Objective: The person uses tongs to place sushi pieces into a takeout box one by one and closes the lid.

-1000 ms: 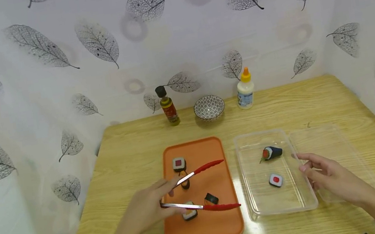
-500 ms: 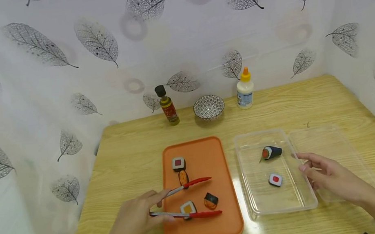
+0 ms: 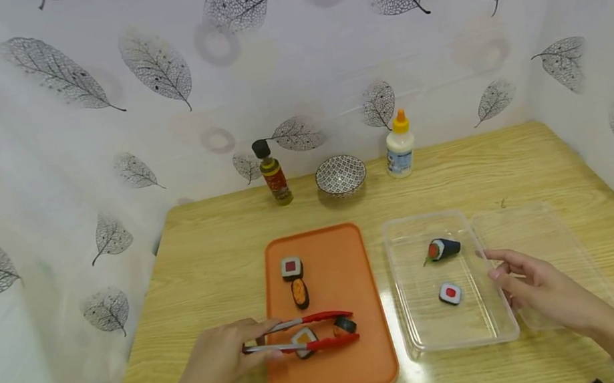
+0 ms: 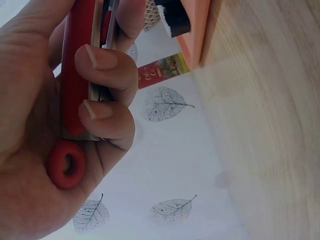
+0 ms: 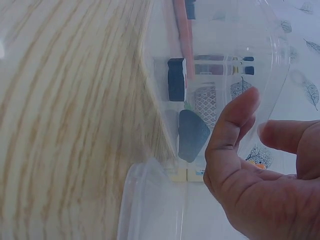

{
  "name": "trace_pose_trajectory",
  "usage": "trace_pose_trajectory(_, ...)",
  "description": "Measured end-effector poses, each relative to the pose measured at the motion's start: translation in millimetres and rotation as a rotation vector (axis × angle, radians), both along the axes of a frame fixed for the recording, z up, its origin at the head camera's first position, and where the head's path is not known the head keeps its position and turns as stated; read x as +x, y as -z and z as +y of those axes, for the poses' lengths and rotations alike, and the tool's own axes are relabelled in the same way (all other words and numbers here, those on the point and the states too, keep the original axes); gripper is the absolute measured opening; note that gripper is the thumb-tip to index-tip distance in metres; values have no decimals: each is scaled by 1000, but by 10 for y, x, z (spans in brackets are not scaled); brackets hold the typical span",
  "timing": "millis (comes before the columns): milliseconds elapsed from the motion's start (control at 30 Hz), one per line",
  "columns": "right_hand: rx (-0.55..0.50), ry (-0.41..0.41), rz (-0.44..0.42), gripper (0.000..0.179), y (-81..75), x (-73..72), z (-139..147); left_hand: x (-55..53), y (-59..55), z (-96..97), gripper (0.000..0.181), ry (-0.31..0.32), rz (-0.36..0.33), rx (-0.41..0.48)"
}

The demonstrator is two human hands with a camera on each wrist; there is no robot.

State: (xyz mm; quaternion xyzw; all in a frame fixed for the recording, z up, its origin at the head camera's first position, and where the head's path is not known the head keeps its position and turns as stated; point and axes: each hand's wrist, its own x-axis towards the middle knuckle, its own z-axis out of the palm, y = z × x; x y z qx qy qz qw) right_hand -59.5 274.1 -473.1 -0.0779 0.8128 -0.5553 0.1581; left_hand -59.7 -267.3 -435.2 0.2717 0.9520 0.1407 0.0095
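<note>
In the head view my left hand (image 3: 218, 363) grips a pair of tongs (image 3: 325, 344) with red tips. Their two arms stand on either side of an orange-topped sushi piece (image 3: 342, 327) with a dark wrap; contact is unclear. A sushi roll with an orange centre (image 3: 302, 337) lies under the tongs, on the orange tray (image 3: 367, 371). The left wrist view shows fingers curled round the red handle (image 4: 80, 75), a red ring (image 4: 67, 164) at its end. My right hand (image 3: 537, 292) holds the right rim of a clear plastic box (image 3: 461, 345) between thumb and fingers.
Another roll (image 3: 292, 268) and an oval orange sushi (image 3: 300, 293) lie on the tray. The box contains a hand roll (image 3: 443, 248) and a red-centred roll (image 3: 450, 293). A clear lid (image 3: 521, 216), sauce bottle (image 3: 274, 173), bowl (image 3: 341, 176) and yellow-capped bottle (image 3: 399, 145) stand around.
My left hand has drawn the tongs back left, and their arms have come closer together, around the dark-wrapped orange sushi. My right hand stays at the box rim.
</note>
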Motion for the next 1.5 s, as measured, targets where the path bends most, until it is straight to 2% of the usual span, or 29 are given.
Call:
trace_pose_trajectory(267,-4,10,-23,57,-32,-1,-8,-21,68,4,44,3,34,31)
trace_pose_trajectory(367,-10,1,-22,57,-34,0,1,-48,77,33,43,25,64,75)
trace_pose_trajectory(500,-17,-3,-21,56,-32,9,6,-116,-1,153,41,81,97,149)
trace_pose_trajectory(633,-16,-2,-13,56,-28,15,2,-206,-140,323,44,122,111,166)
trace_pose_trajectory(867,-17,1,-5,56,-27,17,4,-350,-349,662,49,240,185,110)
trace_pose_trajectory(1067,-12,12,-23,57,-20,9,-6,-453,-441,1004,46,347,272,67)
trace_pose_trajectory(1167,-8,13,-14,56,-24,15,-8,-485,-483,1175,45,379,308,23)
trace_pose_trajectory(1233,-10,16,-10,56,-30,19,-10,-498,-502,1277,45,397,311,0)
trace_pose_trajectory(1333,-16,21,-11,56,-41,19,-14,-502,-524,1407,45,414,276,-28)
trace_pose_trajectory(1500,0,28,-23,56,-47,9,-23,-502,-511,1581,46,442,250,-74)
